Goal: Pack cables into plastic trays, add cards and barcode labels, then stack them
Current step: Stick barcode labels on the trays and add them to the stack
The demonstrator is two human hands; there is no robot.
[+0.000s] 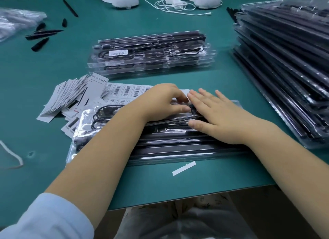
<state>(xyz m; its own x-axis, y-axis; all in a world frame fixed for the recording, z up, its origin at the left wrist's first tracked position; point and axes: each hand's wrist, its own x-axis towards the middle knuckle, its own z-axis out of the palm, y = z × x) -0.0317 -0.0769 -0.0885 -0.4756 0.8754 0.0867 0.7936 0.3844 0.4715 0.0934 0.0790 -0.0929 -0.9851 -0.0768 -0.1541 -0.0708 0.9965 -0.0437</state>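
Teal matting covers the table (160,185), its near edge in view above the person's lap. The clear plastic tray (178,149) lies near that edge, holding black bars and a coiled cable (105,112). On the tray, the right hand (222,117) presses flat, fingers spread; the left hand (160,99) curls, fingertips hidden, grip unclear. Behind the tray lie barcode labels (126,90); beyond them, a finished stack (151,51).

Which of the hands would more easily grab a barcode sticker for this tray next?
Probably the left hand: the white barcode label sheet lies just beyond its fingers, left of the clear plastic tray. The right hand rests flat, farther away.
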